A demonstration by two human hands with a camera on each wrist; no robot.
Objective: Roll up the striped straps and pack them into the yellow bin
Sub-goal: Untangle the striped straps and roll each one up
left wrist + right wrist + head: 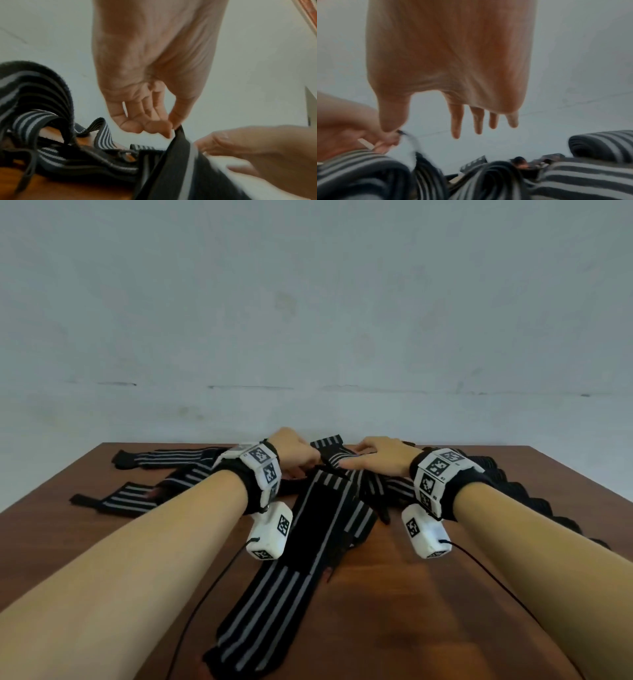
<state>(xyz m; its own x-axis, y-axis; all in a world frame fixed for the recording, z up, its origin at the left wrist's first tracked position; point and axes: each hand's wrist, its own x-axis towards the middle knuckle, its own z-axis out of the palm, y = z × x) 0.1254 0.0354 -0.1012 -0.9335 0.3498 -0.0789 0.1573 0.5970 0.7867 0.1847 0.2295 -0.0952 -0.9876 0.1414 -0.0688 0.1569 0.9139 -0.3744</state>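
Striped strap (318, 529) lies lengthwise toward wall; left hand (297, 455) pinches far end, right hand (380, 457) fingers spread.

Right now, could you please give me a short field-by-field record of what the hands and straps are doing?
left hand: pinches the far end of the centre strap between thumb and fingers
right hand: fingers straight, over the same strap end
other straps: lie loose and unrolled
table: brown wood
yellow bin: not in view
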